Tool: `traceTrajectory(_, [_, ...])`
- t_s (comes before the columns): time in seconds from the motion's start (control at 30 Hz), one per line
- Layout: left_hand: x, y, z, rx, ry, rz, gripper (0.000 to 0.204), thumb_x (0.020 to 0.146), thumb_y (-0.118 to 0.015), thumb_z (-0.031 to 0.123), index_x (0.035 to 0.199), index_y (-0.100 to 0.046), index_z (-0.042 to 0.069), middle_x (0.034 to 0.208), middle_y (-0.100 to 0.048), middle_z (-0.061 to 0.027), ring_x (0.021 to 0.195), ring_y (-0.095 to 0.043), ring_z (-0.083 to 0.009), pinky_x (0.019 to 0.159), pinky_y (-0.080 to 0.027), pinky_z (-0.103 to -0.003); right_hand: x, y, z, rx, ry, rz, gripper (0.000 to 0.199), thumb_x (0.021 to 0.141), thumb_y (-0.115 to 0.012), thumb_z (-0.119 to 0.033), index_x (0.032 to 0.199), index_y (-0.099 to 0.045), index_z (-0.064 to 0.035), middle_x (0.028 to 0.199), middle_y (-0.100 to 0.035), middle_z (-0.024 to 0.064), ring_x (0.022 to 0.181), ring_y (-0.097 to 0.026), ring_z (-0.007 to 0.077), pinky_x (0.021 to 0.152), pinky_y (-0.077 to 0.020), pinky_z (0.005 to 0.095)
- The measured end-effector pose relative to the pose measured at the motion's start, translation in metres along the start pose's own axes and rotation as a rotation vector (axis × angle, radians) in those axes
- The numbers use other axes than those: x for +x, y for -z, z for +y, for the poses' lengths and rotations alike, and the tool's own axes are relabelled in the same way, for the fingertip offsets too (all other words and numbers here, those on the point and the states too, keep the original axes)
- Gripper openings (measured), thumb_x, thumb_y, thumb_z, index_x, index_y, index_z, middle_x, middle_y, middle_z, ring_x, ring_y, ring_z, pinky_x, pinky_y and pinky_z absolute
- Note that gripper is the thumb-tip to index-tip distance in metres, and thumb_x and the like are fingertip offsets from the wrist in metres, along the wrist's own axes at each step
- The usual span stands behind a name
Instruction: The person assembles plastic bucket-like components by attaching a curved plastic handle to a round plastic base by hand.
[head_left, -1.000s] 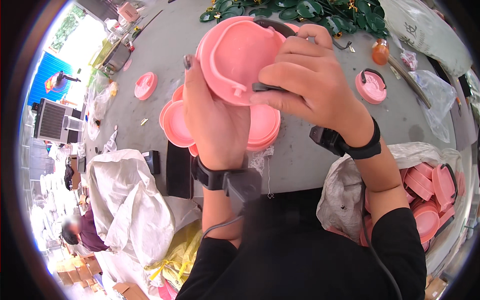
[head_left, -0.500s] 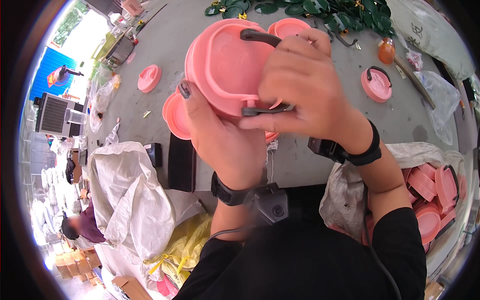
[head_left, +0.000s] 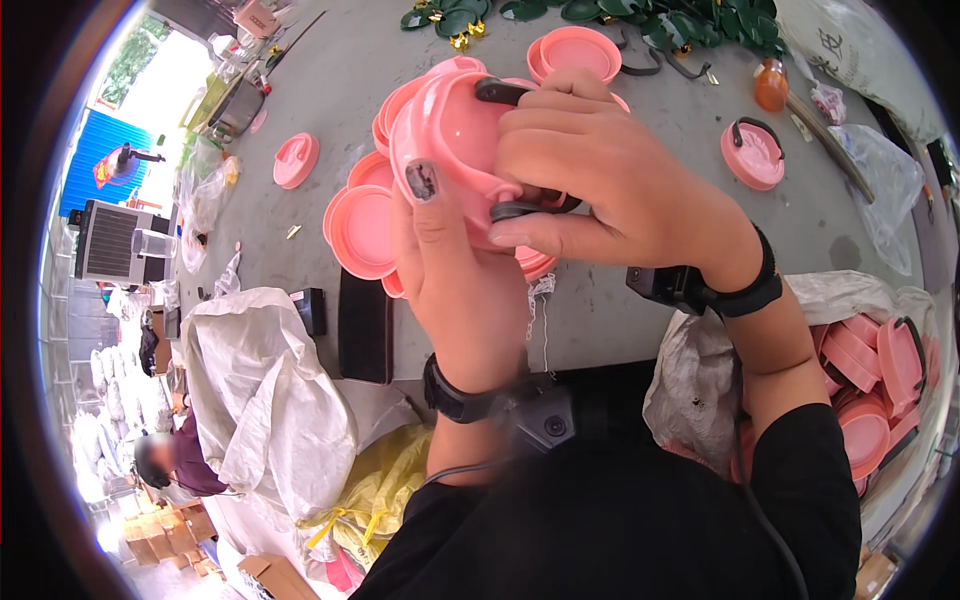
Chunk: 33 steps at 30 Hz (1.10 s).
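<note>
A: Materials and shapes?

B: The lid (head_left: pixel 455 125) was round, smooth and glossy pink, with a raised curved ridge. The strap (head_left: pixel 500 91) was dark and matt, with rounded ends. A woven, creased white sack (head_left: pixel 690 385) stood near the right forearm.

A: Lid position?

B: Tilted in the left hand (head_left: pixel 450 265), above the grey table (head_left: pixel 600 320), partly covering pink discs (head_left: pixel 362 232).

A: Fingers?

B: Left thumb extended along the lid's face, the lid gripped between it and the palm side; the other fingers were mostly hidden, spread undetermined. The right hand (head_left: pixel 590 165) had thumb and forefinger pinching the strap's lower end, remaining fingers curled close together over its middle.
</note>
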<state>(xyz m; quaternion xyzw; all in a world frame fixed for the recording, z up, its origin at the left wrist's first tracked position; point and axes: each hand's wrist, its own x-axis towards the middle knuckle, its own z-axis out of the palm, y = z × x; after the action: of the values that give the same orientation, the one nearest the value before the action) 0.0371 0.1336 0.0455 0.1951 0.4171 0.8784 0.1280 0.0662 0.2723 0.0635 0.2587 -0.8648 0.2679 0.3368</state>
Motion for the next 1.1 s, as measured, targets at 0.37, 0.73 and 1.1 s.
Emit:
traceTrajectory(0.37, [-0.007,-0.007,-0.003,-0.042,-0.047,0.043,0.043,0.098,-0.034,0.030,0.125,-0.040,-0.003,0.117,-0.051,-0.0129,0.103,-0.052,-0.0193,0.087,-0.043,-0.031,-0.003,-0.005,-0.001,0.047,0.026,-0.005,0.026,0.074,-0.066,-0.024,0.069,-0.047,-0.0069,0.068,-0.044,0.0052,0.065,-0.044,0.0236,0.077,-0.0322,0.0347])
traceTrajectory(0.73, [0.004,0.003,0.001,0.067,-0.141,-0.078,0.050,0.092,-0.036,0.035,0.126,-0.041,-0.001,0.125,-0.048,-0.0137,0.115,-0.048,-0.0253,0.095,-0.040,-0.042,-0.001,-0.010,0.007,0.240,-0.383,0.357,0.024,0.071,-0.075,-0.011,0.085,-0.059,-0.0014,0.083,-0.059,0.0036,0.077,-0.055,0.0109,0.070,-0.0468,0.0239])
traceTrajectory(1.1, [0.001,-0.008,-0.019,0.034,-0.258,0.169,0.053,0.091,-0.038,0.040,0.117,-0.047,-0.005,0.114,-0.055,-0.0162,0.103,-0.056,-0.0240,0.087,-0.046,-0.034,-0.005,-0.023,0.003,0.261,-0.461,0.321,0.013,0.081,-0.065,-0.006,0.085,-0.056,0.0028,0.095,-0.066,0.0107,0.085,-0.064,0.0136,0.074,-0.0517,0.0232])
